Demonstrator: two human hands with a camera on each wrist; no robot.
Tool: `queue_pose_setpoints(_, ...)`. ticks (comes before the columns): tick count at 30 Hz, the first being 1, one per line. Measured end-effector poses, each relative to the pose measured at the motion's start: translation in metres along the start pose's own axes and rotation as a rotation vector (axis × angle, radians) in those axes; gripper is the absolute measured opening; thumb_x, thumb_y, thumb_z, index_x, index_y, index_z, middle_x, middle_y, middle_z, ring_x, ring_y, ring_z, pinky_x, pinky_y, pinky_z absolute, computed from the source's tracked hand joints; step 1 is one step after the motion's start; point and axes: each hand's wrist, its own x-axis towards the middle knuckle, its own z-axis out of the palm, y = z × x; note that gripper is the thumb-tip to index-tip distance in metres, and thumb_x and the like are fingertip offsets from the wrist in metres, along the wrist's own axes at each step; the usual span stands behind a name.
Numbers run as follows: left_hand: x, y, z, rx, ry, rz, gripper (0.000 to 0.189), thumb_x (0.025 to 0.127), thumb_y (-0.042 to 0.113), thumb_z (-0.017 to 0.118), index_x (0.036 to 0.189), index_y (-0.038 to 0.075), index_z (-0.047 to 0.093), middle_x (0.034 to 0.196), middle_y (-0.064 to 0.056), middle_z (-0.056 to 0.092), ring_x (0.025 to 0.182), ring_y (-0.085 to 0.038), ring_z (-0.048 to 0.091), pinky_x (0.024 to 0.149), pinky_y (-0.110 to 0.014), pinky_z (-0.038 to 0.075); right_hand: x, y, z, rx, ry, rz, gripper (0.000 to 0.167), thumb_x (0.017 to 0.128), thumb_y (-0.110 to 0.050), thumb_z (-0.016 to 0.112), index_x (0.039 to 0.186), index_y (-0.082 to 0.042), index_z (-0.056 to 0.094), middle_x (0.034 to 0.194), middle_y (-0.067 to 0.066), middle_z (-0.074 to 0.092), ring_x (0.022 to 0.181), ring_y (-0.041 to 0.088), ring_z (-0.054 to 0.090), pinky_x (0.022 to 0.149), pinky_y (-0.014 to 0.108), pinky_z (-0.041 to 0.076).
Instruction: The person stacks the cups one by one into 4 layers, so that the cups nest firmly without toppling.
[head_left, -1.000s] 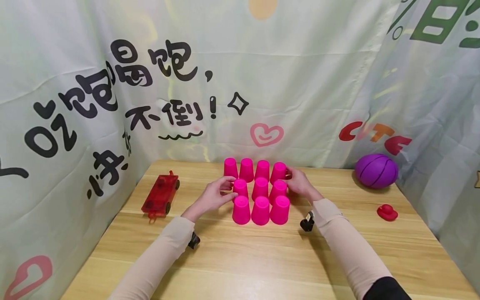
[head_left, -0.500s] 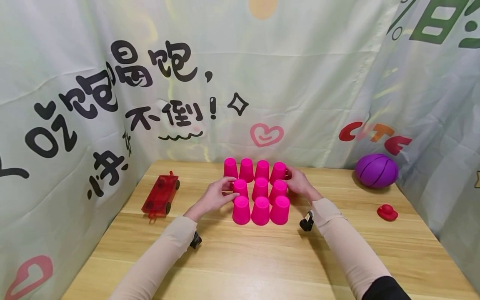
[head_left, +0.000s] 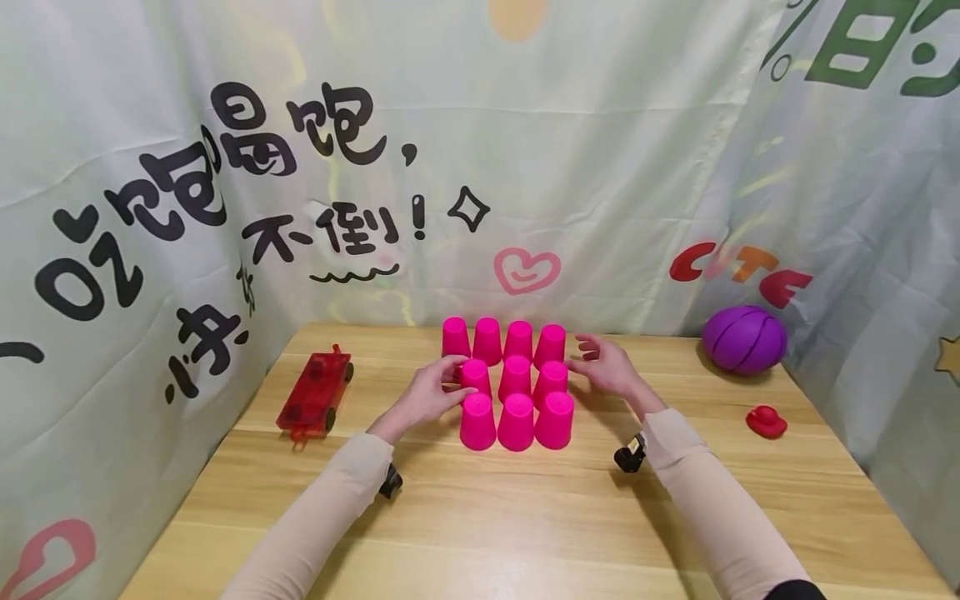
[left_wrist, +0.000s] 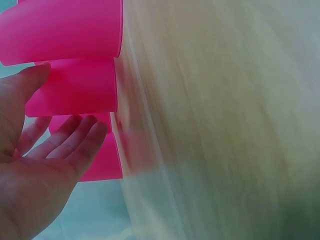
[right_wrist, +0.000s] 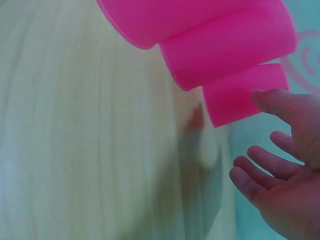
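Bright pink cups stand upside down on the table in rows: several at the back, three in the middle, three in front, such as the front middle cup (head_left: 516,423). My left hand (head_left: 429,396) is at the left end of the middle row, thumb and loosely bent fingers to either side of the left middle cup (head_left: 476,377). In the left wrist view, its thumb overlaps a cup (left_wrist: 75,90). My right hand (head_left: 611,371) is just right of the back right cup (head_left: 551,346) and the right middle cup (head_left: 552,381), fingers spread, holding nothing.
A red toy cart (head_left: 317,393) lies on the left of the wooden table (head_left: 480,525). On the right are a purple ball (head_left: 745,340) and a small red hat-shaped toy (head_left: 767,422). A printed curtain (head_left: 600,192) rises behind the table.
My right hand has drawn away to the right from the cups, its fingers now apart from them. My left hand keeps its place, and the cups stand as before. The head view has turned slightly right.
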Motion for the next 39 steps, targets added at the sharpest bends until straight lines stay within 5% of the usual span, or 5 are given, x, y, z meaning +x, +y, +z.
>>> queue_pose_setpoints(10, 0.003, 0.001, -0.007, -0.012, 0.04, 0.012, 0.052, 0.092, 0.017, 0.083, 0.137, 0.007, 0.06, 0.121, -0.012, 0.073, 0.11, -0.03, 0.073, 0.093, -0.04, 0.064, -0.022, -0.012, -0.012, 0.031, 0.056, -0.075, 0.059, 0.097, -0.024, 0.077, 0.146, 0.002, 0.056, 0.141, 0.03, 0.063, 0.124, 0.047, 0.065, 0.106, 0.059, 0.054)
queue_pose_setpoints(24, 0.02, 0.026, -0.025, 0.06, 0.096, 0.08, 0.054, 0.093, 0.021, 0.083, 0.14, 0.009, 0.06, 0.119, -0.013, 0.073, 0.101, -0.028, 0.069, 0.089, -0.041, 0.061, -0.034, -0.024, -0.006, 0.085, -0.037, -0.124, 0.057, 0.096, -0.023, 0.078, 0.143, 0.003, 0.06, 0.139, 0.024, 0.067, 0.12, 0.039, 0.069, 0.103, 0.045, 0.058)
queue_pose_setpoints(39, 0.047, 0.048, -0.043, 0.01, 0.171, 0.074, 0.055, 0.095, 0.024, 0.08, 0.143, 0.008, 0.058, 0.12, -0.016, 0.073, 0.106, -0.032, 0.068, 0.092, -0.043, 0.061, -0.037, -0.027, 0.006, 0.055, -0.095, -0.143, 0.054, 0.091, -0.024, 0.084, 0.136, -0.001, 0.066, 0.123, 0.017, 0.074, 0.11, 0.03, 0.069, 0.094, 0.038, 0.059)
